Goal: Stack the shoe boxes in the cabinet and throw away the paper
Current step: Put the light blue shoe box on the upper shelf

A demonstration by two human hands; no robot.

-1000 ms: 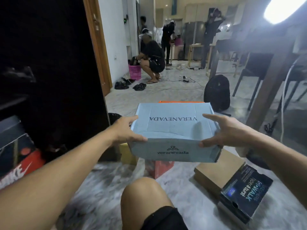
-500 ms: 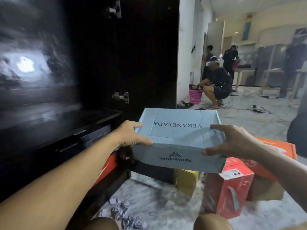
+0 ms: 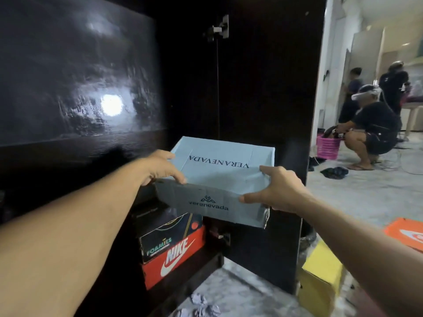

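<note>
You have swung left from the open floor, so the dark cabinet (image 3: pixel 251 76) now fills your view and the carry is nearly a placement. Your left hand (image 3: pixel 160 167) grips the near left corner of the pale blue shoe box (image 3: pixel 219 177), held in the air above the Foamies box (image 3: pixel 167 234) stacked on the red Nike box (image 3: pixel 176 257). Your right hand (image 3: pixel 279 188) clamps its right end. Mind the open cabinet door (image 3: pixel 286 110) just right; crumpled paper (image 3: pixel 201 303) litters the floor below.

The blue shoe box (image 3: pixel 219 179) hides the tops of the stacked boxes (image 3: pixel 171 245) below it — the cabinet's (image 3: pixel 263 88) interior is too dark to read, and the orange box (image 3: pixel 406 234) is cut off at the right edge.
</note>
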